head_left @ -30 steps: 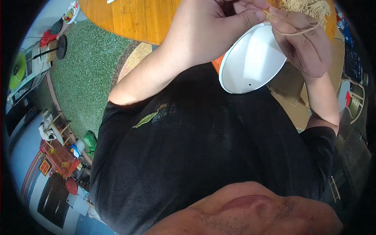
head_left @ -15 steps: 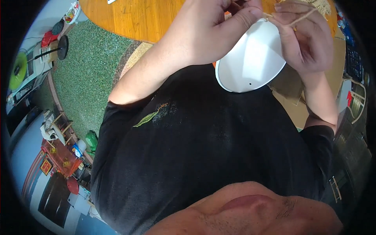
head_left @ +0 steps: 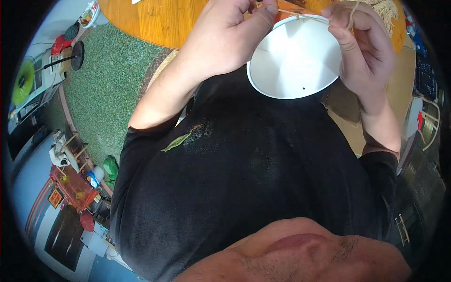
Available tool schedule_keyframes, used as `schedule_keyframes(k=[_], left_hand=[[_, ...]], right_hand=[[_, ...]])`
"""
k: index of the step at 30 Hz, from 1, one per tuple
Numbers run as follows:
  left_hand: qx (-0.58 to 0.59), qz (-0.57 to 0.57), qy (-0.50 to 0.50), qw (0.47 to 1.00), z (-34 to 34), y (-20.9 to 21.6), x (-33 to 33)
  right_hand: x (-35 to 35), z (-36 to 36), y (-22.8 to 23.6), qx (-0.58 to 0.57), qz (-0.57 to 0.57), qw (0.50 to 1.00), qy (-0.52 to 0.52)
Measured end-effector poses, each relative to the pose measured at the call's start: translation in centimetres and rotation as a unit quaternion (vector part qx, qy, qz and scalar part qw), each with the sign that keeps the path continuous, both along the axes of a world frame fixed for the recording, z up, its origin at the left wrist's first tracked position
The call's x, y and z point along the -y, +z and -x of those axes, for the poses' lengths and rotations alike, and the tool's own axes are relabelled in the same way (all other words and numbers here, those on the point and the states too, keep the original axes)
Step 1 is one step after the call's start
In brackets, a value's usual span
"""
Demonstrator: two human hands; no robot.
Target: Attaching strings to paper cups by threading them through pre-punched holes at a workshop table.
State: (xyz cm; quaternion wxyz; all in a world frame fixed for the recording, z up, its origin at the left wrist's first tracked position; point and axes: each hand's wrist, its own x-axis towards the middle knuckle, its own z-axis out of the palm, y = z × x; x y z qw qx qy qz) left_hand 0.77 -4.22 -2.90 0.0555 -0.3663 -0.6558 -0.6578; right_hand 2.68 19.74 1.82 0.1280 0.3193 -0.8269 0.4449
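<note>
White and glossy inside, a cup (head_left: 296,61) hangs between the two hands in the head view, its wide mouth tilted toward the wearer and a small dark hole near its lower rim; tan cord (head_left: 297,16) crosses its upper rim, with a knot there; the left hand (head_left: 230,37), at the cup's left, has thumb and fingers drawn together on the cord, though the top edge cuts off part of the fingers; the right hand (head_left: 366,51), at the cup's right, is half curled, pinching the cord between thumb and forefinger, a loose length rising past its knuckles; behind lie an orange wooden table (head_left: 155,19) and, near the right hand, a bundle of tan strands (head_left: 385,14); below the cup is the wearer's black shirt (head_left: 253,155), bearing a green leaf motif (head_left: 176,142).
</note>
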Motion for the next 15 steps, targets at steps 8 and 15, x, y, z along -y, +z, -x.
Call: schedule_keyframes(k=[8, 15], left_hand=[[0.322, 0.067, 0.025, 0.944, 0.3, -0.2, 0.4], [-0.169, 0.146, 0.079, 0.972, -0.1, 4.2, -1.4]], right_hand=[[2.9, 3.0, -6.2, 0.057, 0.637, 0.689, 0.342], [1.1, 1.0, 0.5, 0.276, 0.208, 0.938, 0.019]])
